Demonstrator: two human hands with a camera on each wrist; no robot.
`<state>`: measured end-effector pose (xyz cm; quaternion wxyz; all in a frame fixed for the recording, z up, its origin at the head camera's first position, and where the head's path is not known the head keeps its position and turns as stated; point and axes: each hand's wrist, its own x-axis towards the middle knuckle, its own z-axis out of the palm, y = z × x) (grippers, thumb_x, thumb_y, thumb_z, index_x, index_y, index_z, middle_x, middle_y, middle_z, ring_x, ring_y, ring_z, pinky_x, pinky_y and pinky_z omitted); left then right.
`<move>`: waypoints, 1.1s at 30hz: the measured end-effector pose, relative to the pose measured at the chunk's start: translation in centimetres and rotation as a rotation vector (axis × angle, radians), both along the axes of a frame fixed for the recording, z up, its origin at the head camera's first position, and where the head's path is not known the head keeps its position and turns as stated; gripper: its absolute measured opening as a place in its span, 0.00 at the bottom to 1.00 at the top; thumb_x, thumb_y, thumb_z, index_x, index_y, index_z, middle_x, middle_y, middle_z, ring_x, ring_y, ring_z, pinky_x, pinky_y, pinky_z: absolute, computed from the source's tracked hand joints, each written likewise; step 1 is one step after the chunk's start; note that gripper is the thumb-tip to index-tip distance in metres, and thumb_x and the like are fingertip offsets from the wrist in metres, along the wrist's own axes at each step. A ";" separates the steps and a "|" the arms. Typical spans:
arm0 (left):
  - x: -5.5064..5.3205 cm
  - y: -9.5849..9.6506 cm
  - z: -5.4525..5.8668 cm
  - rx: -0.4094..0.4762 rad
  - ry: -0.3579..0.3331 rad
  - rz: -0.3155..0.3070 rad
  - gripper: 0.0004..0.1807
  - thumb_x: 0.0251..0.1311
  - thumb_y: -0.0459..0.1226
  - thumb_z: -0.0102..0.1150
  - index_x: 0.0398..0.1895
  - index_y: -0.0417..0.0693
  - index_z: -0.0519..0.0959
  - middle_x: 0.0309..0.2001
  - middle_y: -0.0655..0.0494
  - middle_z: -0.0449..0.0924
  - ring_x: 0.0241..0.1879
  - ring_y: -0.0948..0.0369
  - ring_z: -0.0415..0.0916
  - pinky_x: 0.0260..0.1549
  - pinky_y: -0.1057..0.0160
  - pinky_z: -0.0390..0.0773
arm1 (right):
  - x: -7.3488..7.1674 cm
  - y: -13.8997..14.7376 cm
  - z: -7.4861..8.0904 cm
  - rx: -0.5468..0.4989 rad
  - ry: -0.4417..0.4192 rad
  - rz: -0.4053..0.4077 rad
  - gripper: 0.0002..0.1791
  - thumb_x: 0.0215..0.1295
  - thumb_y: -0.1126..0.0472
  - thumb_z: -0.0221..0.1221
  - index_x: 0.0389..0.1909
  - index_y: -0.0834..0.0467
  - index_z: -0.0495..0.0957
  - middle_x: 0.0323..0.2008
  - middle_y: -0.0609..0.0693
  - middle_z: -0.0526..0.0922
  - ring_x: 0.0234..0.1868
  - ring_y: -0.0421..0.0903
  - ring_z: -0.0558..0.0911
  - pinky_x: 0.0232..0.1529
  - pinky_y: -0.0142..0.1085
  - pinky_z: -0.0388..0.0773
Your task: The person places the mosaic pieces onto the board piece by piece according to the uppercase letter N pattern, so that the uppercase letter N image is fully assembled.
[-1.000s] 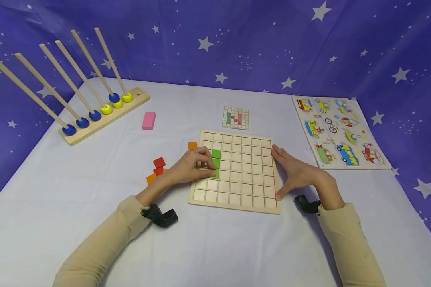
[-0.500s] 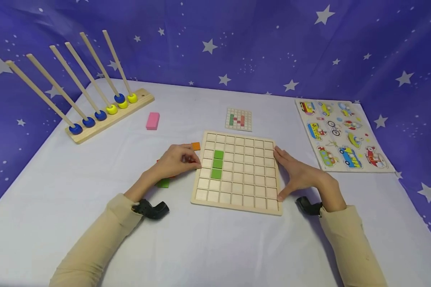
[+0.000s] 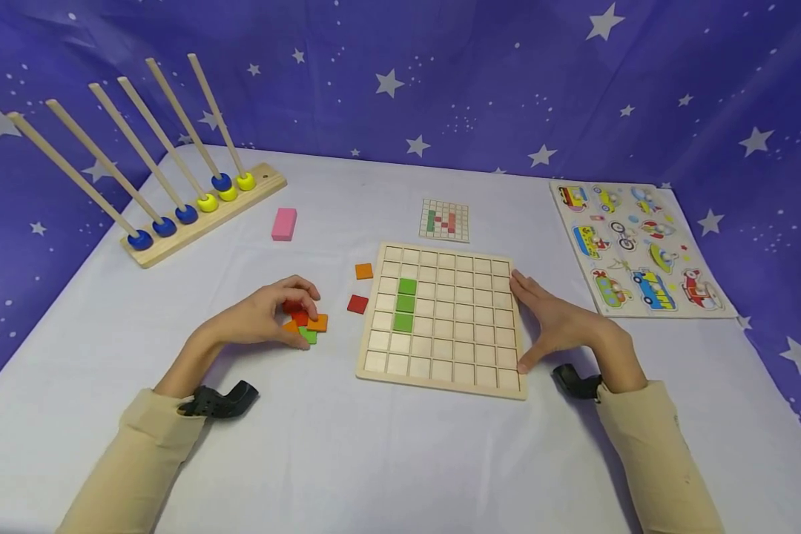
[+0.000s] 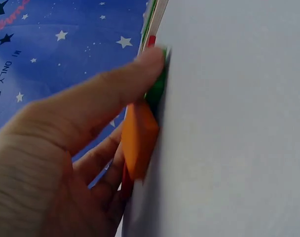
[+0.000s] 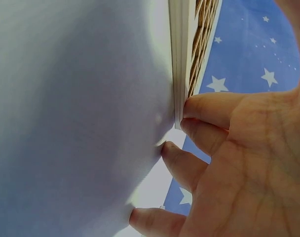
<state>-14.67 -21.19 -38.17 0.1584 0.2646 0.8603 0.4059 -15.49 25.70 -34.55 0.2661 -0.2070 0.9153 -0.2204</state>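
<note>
Over a small pile at the left, my left hand (image 3: 256, 311) arches with thumb and fingers apart. In the pile lie an orange tile (image 3: 317, 323), a green tile (image 3: 308, 336) and a red tile (image 3: 300, 319), partly hidden by the fingers. In the left wrist view, the thumb touches the green tile (image 4: 157, 86); an orange tile (image 4: 139, 140) shows below it. Three green tiles (image 3: 405, 303) form a column on the wooden grid board (image 3: 452, 334). My right hand (image 3: 557, 320) rests, fingers extended, against the board's right edge (image 5: 178, 64).
A loose red tile (image 3: 357, 304) and orange tile (image 3: 363, 271) lie left of the board. Behind it is a pattern card (image 3: 444, 220). A pink block (image 3: 283, 224) and pegged bead abacus (image 3: 173, 241) stand back left; a vehicle puzzle (image 3: 630, 252) lies at right.
My left hand has left the green column on the board and moved left to the tile pile. A red tile now shows beside the board. The right hand stays at the edge.
</note>
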 end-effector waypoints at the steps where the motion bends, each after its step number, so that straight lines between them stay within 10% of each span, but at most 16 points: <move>1: 0.1 0.1 -0.1 0.003 0.023 0.016 0.14 0.43 0.39 0.76 0.32 0.52 0.79 0.52 0.53 0.71 0.52 0.58 0.67 0.53 0.69 0.66 | 0.0 0.0 0.0 0.003 0.001 -0.002 0.79 0.28 0.44 0.79 0.74 0.68 0.36 0.77 0.59 0.30 0.75 0.65 0.32 0.70 0.62 0.40; 11: 0.0 0.7 -0.7 -0.123 0.273 0.259 0.22 0.40 0.43 0.79 0.34 0.45 0.76 0.48 0.50 0.74 0.48 0.54 0.70 0.49 0.54 0.71 | 0.1 -0.2 0.4 -0.017 0.003 0.014 0.78 0.29 0.46 0.80 0.74 0.69 0.36 0.76 0.60 0.30 0.75 0.66 0.33 0.70 0.62 0.39; 17: -0.5 1.3 -0.4 -0.118 0.257 0.207 0.14 0.45 0.39 0.76 0.31 0.46 0.80 0.50 0.49 0.76 0.53 0.51 0.70 0.55 0.47 0.65 | 0.2 -0.2 0.4 -0.001 0.002 0.003 0.78 0.29 0.46 0.80 0.74 0.68 0.36 0.76 0.60 0.30 0.75 0.65 0.33 0.70 0.62 0.40; 25: -1.6 3.0 -0.3 0.010 0.171 0.124 0.13 0.47 0.34 0.73 0.34 0.47 0.78 0.30 0.57 0.80 0.31 0.61 0.73 0.32 0.68 0.72 | 0.1 0.0 0.0 -0.006 -0.002 -0.006 0.79 0.29 0.45 0.80 0.74 0.68 0.36 0.77 0.59 0.29 0.75 0.64 0.33 0.70 0.62 0.39; 33: -2.8 3.5 -0.8 0.218 0.062 0.262 0.12 0.54 0.33 0.68 0.41 0.42 0.78 0.34 0.50 0.79 0.30 0.64 0.77 0.34 0.73 0.76 | 0.0 -0.1 0.1 0.005 0.000 -0.005 0.79 0.28 0.44 0.79 0.74 0.68 0.36 0.77 0.59 0.30 0.75 0.64 0.33 0.70 0.61 0.39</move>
